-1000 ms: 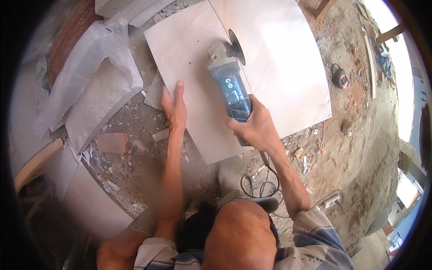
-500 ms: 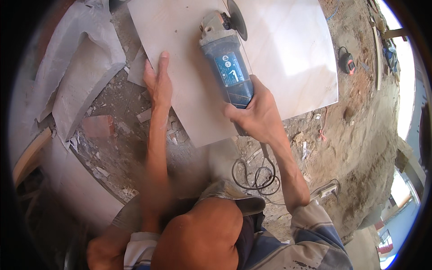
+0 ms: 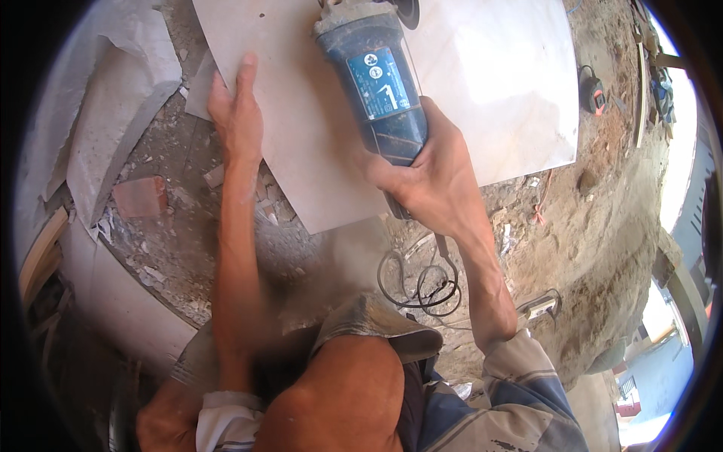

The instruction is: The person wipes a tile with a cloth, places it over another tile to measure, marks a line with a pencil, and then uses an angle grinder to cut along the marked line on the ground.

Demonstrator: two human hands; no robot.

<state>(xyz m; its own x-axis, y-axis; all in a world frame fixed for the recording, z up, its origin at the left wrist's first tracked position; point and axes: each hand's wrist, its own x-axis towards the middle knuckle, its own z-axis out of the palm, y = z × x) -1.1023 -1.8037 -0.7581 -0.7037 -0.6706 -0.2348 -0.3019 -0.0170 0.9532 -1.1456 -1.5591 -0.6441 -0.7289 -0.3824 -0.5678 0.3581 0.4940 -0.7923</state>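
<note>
A large pale floor tile [image 3: 497,83] lies flat on rubble-strewn ground. My right hand [image 3: 433,177] grips the rear of a blue angle grinder [image 3: 373,90], whose disc end reaches the top edge of the view over the tile. My left hand [image 3: 235,113] lies flat, fingers together, pressing on the tile's left part near its edge. The grinder's black cord [image 3: 422,282] coils on the ground below my right wrist.
Broken tile slabs [image 3: 113,113] lie at the left, with a red brick piece [image 3: 139,197] among the debris. A small tape measure [image 3: 591,94] sits on the dirt right of the tile. My bent knee [image 3: 339,399] fills the lower middle.
The view has shifted so the tile, grinder and both hands appear closer and higher in the picture. The grinder's disc has slid up toward the top edge. Both hands keep their hold.
</note>
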